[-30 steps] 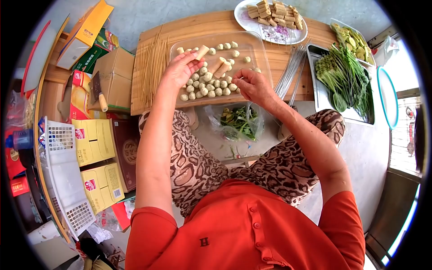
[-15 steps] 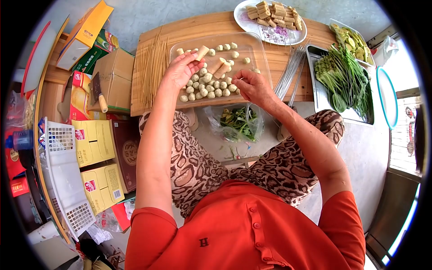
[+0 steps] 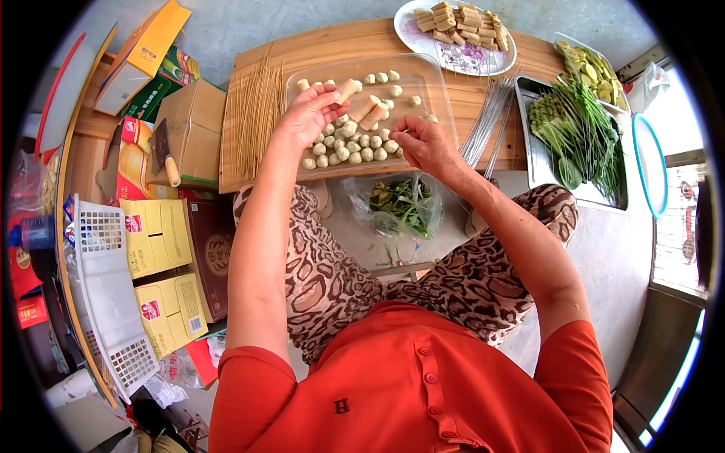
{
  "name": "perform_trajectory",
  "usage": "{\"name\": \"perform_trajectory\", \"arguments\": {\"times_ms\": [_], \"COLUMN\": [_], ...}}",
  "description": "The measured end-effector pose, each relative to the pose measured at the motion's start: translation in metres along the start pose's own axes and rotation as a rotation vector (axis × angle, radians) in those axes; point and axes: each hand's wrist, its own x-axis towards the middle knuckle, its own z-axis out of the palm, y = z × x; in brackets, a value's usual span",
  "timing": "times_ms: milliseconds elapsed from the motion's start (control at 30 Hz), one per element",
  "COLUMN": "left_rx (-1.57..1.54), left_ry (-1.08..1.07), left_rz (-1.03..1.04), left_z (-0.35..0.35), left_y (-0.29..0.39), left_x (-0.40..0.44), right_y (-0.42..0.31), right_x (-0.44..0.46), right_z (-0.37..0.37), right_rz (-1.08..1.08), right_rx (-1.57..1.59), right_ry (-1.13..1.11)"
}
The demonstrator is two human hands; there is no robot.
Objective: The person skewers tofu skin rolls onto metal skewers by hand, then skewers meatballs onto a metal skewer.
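Observation:
Between the thumb and fingers of my left hand point(image 3: 308, 117) is a short tan roll point(image 3: 348, 91), held over the left part of a clear tray point(image 3: 430, 75). Round pale green-speckled balls point(image 3: 367, 154) lie in the tray, most of them bunched at its near side. Two more tan rolls point(image 3: 371, 115) rest among them near the middle. My right hand point(image 3: 423, 141) is pinched closed over the tray's near right corner; whatever its fingertips hold is too small to make out.
Thin wooden sticks point(image 3: 253, 121) lie left of the tray, metal skewers point(image 3: 487, 117) right of it. Behind stands a plate point(image 3: 411, 34) of tan rolls. Greens fill a metal tray point(image 3: 540, 170) at the right. A knife point(image 3: 164, 151) and boxes point(image 3: 198, 124) are at the left.
The tan roll in my left hand has shifted slightly to the right and tilted, with the fingers moving along. My right hand has stayed nearly in place.

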Motion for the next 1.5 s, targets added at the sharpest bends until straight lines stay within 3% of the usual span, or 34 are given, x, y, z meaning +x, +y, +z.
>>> {"name": "perform_trajectory", "arguments": {"times_ms": [833, 967, 1033, 1067, 1133, 1233, 1367, 1433, 1500], "left_rx": [0.169, 0.384, 1.134, 1.135, 1.674, 1.898, 2.048, 2.154, 2.09], "left_ry": [-0.132, 0.063, 0.265, 0.265, 0.325, 0.371, 0.256, 0.252, 0.294], "left_rz": [-0.045, 0.014, 0.265, 0.264, 0.168, -0.019, 0.088, -0.088, -0.053], "left_z": [0.017, -0.013, -0.04, -0.041, -0.041, -0.038, -0.053, -0.046, -0.039], "left_y": [-0.009, -0.003, -0.011, -0.012, -0.013, -0.02, -0.036, -0.04, -0.041], "left_x": [-0.005, 0.004, 0.018, 0.014, 0.0, -0.004, 0.004, 0.006, 0.003], "right_y": [0.002, 0.01, 0.012, 0.013, 0.012, 0.01, 0.007, 0.008, 0.01], "right_x": [0.005, 0.008, 0.008, 0.008, 0.007, 0.006, 0.005, 0.005, 0.006], "right_z": [0.002, -0.002, -0.004, -0.005, -0.006, -0.006, -0.006, -0.006, -0.008], "right_rz": [0.027, 0.032, 0.023, 0.024, 0.025, 0.026, 0.041, 0.042, 0.03], "right_rx": [0.074, 0.106, 0.134, 0.14, 0.148, 0.133, 0.133, 0.115, 0.082], "right_ry": [0.007, 0.029, 0.028, 0.019, 0.011, 0.012, 0.014, 0.022, 0.014]}}
